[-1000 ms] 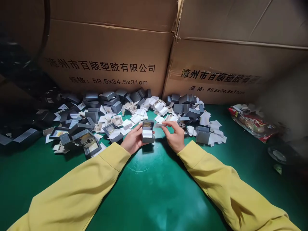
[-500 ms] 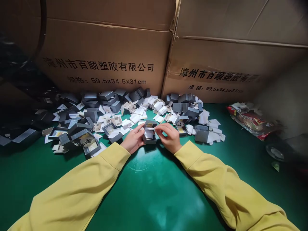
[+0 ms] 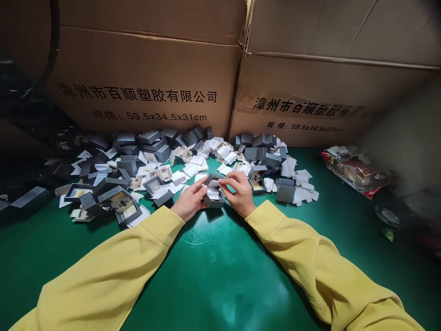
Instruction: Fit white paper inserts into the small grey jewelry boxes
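In the middle of the head view, my left hand point(image 3: 190, 201) grips a small dark grey hinged box point(image 3: 214, 202) by its left side. The box has its lid raised, and a white card insert point(image 3: 213, 191) shows inside. My right hand point(image 3: 238, 191) is at the right side of the box, thumb and forefinger pinched on the edge of the white insert near the lid. Just behind my hands lie loose white folded card inserts point(image 3: 190, 170) and more dark grey boxes point(image 3: 161, 195).
Piles of grey boxes point(image 3: 112, 184) and white card pieces stretch along the back of the green table point(image 3: 206, 271). Two large cardboard cartons point(image 3: 144, 69) stand behind them. At the right lie a red plastic bag point(image 3: 354, 174) and a tape roll point(image 3: 391, 215).
My right thumb and forefinger have shifted slightly left and down over the box. The white insert appears tilted up toward the lid. The camera view has moved slightly.
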Available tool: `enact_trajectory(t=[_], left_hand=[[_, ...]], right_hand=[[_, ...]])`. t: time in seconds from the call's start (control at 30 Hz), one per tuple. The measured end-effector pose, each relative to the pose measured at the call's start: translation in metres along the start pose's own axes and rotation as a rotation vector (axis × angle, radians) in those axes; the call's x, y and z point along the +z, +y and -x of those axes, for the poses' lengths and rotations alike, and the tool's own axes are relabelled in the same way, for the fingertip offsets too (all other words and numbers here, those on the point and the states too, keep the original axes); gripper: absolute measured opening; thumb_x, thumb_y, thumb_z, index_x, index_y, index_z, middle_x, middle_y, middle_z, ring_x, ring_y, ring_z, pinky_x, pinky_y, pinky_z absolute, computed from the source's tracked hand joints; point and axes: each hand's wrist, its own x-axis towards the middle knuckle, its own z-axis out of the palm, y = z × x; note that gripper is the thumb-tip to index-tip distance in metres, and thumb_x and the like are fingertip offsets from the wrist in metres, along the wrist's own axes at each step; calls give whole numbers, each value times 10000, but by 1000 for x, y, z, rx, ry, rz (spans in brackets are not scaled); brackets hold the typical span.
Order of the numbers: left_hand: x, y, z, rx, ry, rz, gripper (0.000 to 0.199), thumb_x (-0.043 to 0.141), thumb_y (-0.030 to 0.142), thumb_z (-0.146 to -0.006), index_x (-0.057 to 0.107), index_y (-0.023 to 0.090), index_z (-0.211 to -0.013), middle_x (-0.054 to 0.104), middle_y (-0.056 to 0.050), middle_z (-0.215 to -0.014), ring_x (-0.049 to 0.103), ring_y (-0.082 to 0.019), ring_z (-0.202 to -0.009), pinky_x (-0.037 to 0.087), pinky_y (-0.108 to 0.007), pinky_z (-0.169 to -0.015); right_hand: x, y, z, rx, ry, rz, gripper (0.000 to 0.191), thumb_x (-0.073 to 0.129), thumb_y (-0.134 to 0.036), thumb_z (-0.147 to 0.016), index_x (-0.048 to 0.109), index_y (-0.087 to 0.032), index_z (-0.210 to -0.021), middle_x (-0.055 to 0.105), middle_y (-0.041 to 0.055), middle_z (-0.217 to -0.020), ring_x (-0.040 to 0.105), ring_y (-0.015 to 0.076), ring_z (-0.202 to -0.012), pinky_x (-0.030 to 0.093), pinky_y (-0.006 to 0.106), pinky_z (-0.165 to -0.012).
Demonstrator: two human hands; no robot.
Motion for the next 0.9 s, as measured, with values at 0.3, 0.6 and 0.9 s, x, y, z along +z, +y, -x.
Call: enact_trajectory(t=[0.3,0.6,0.9], left_hand=[[2,2,-1,14,-21,-80,555,639,346,-747,484,257,-1272,565,-10,-733,515,-104,-617,486,-264,-621],[1,-1,0,20,-42,-121,583,648,360,-733,477,244,-1278,595,-49,-873,544,-133,-691,499,-284,-628],[1,-1,2,51,-90,-138,574,662,360,-713,504,213,-1245,604,-67,-906,577,-168,-750,502,-311,-643]], right_hand=[[1,0,-1,131,-26,-37,91,519,-268,-815,583,-221,-860,575,19,-795,521,144,-715,451,276,-700],[0,-4,-6,220,-29,-113,203,571,-299,-756,555,-196,-930,561,5,-808,489,114,-655,426,225,-581],[0,-6,-4,283,-104,-194,120,547,-293,-768,608,-197,-806,624,-11,-747,509,101,-589,428,221,-573]])
